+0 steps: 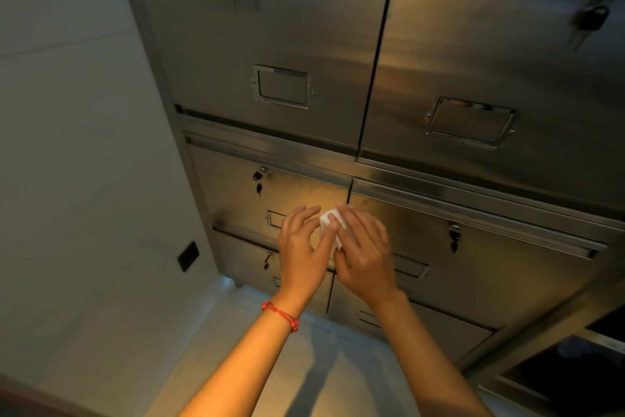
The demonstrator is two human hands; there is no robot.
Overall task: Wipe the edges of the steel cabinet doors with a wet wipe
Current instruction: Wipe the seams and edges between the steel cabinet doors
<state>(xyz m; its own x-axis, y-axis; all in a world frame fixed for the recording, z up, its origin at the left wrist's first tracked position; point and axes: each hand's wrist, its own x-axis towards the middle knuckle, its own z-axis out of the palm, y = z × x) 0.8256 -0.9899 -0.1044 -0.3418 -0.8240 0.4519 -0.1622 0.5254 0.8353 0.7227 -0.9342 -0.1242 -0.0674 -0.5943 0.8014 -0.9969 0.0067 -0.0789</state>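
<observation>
A steel cabinet (304, 44) with several doors in two columns fills the view ahead. A small white wet wipe (328, 220) is bunched between my two hands, in front of the vertical seam between the middle-row doors. My left hand (302, 247) pinches the wipe's left side with thumb and fingertips, the other fingers spread. My right hand (363, 247) covers the wipe from the right, with its fingers laid over the top and its thumb under it. Most of the wipe is hidden by the fingers.
Keys hang from the door locks (258, 176) (455, 235) (595, 16). Label holders (282, 87) sit on the door fronts. A pale wall (67, 146) with a dark socket (188, 256) stands left. A steel unit (558, 369) juts out at lower right. The floor (253, 332) lies below.
</observation>
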